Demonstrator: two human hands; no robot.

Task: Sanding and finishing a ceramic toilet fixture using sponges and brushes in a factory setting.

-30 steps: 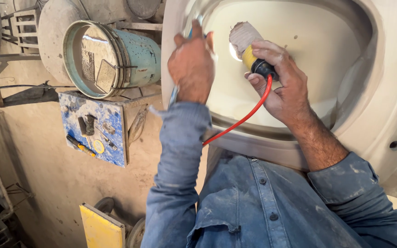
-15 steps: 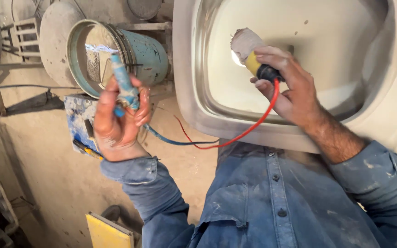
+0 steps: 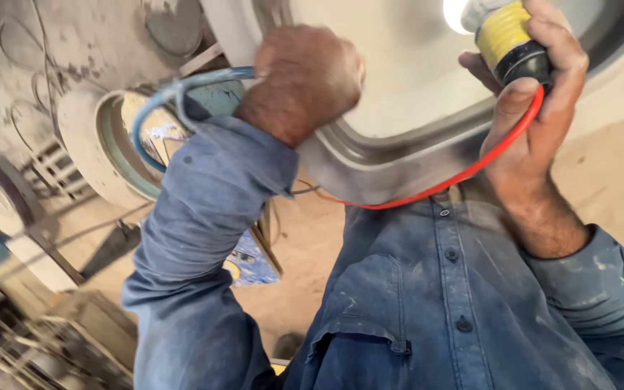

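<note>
Now left hand [image 3: 304, 79] at basin [image 3: 398, 108].

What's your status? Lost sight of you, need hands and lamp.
Left hand fisted at white basin rim, blue hose trailing. Right hand grips lit lamp holder, red wire hanging. Nothing blocking.

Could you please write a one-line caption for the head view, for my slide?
Left hand closed at the rim of a pale basin, right hand gripping a yellow-and-black lamp holder with a red wire.
</note>
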